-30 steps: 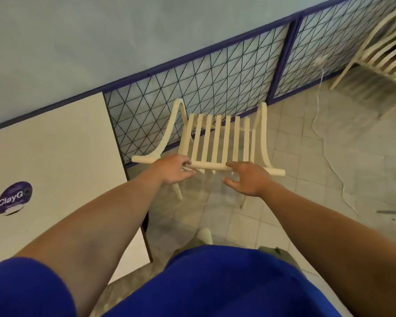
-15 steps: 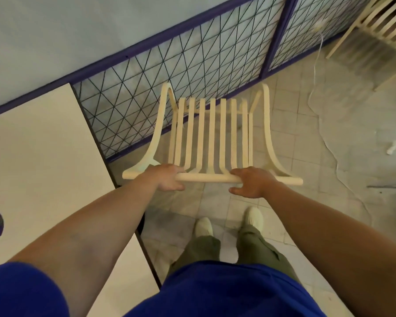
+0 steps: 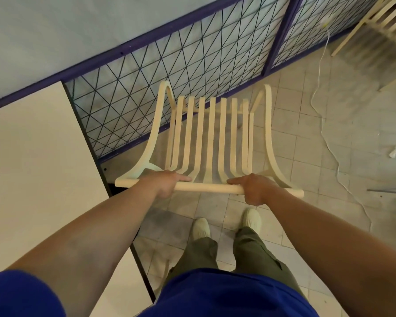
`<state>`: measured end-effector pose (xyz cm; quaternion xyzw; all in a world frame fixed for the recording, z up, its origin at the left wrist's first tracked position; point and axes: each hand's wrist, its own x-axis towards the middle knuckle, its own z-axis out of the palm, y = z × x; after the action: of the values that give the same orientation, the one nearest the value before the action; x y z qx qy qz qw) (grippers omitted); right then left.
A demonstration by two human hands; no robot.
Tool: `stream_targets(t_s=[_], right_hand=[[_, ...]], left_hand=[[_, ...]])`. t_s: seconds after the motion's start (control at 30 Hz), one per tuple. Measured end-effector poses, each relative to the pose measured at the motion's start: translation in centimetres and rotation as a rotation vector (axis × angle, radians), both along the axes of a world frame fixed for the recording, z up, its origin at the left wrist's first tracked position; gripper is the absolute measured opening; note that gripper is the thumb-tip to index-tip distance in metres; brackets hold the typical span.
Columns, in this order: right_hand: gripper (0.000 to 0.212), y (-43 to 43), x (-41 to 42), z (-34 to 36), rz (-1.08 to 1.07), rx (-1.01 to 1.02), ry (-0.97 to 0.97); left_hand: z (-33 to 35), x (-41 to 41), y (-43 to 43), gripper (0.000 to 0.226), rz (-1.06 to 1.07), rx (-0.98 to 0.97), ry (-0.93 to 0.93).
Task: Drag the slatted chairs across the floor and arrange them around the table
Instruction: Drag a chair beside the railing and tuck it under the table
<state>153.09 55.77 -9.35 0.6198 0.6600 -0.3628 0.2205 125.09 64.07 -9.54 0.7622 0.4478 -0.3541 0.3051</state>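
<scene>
The left hand [image 3: 167, 183] is gripping the round top rail [image 3: 206, 186] of a slatted chair [image 3: 212, 133], fingers curled under it and thumb stretched along it. The right hand [image 3: 253, 188] is clutching the same rail further along, fingers wrapped round it. The chair is standing on the tiled floor [image 3: 306, 225] just beside the table [image 3: 32, 156], its seat pointing toward the wire mesh panel [image 3: 192, 65]. It is smooth and pale cream, with narrow slats curving from back into seat and side pieces flaring out to the rail. The table top is showing flat off-white with a dark edge. A second slatted chair [image 3: 393, 21] is standing well apart at the far right. A thin white cord [image 3: 322, 128] is trailing over the worn grey tiles.
</scene>
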Motion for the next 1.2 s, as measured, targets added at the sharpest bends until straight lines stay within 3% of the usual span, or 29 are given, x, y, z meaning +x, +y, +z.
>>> stream_targets(t_s=[0.7, 0.83, 0.97, 1.2], right_hand=[[0.073, -1.2, 3.8, -0.1, 0.123, 0.016, 0.024], [0.076, -1.5, 5.8, -0.2, 0.178, 0.006, 0.018], [0.078, -1.4, 8.0, 0.0, 0.256, -0.020, 0.010], [0.075, -0.9, 12.3, 0.3, 0.409, 0.003, 0.015]], left_hand=[[1.0, 2.9, -5.4, 0.082, 0.127, 0.037, -0.036], [0.8, 4.7, -7.6, 0.069, 0.210, 0.015, -0.035], [0.7, 6.9, -10.2, 0.084, 0.287, -0.035, -0.022], [0.3, 11.5, -14.1, 0.082, 0.405, -0.021, -0.042]])
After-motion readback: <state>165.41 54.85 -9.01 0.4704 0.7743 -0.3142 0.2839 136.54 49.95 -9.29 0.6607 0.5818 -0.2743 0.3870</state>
